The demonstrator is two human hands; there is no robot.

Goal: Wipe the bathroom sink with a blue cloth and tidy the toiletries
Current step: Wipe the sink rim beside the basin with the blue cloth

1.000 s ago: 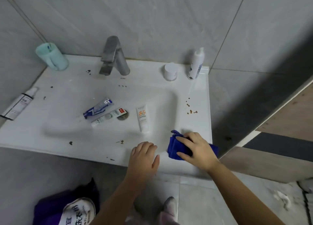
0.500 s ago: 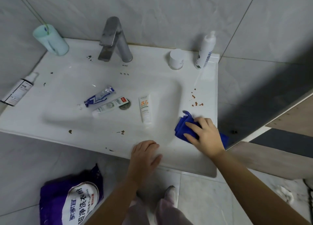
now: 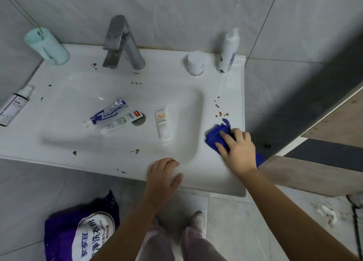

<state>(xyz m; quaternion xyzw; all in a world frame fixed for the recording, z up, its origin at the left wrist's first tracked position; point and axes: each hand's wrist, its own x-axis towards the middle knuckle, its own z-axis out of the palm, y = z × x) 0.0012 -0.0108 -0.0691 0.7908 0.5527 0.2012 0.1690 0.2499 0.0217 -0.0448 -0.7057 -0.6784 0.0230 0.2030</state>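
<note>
Pressing the blue cloth (image 3: pixel 215 136) onto the sink (image 3: pixel 78 87) ledge with the right hand (image 3: pixel 238 150), fingers straight, just short of the brown spots (image 3: pixel 221 114), bracing the relaxed, empty left hand (image 3: pixel 163 176) on the rim.

- Left hand (image 3: pixel 163 174), lower centre of frame, rests palm down, thumb splayed.
- Right hand (image 3: pixel 238 150), centre right, presses down, fingers spread, forearm outstretched.

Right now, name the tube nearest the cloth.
The orange-print tube, right of the drain; the blue tube and green-print tube lie farther left.
</note>
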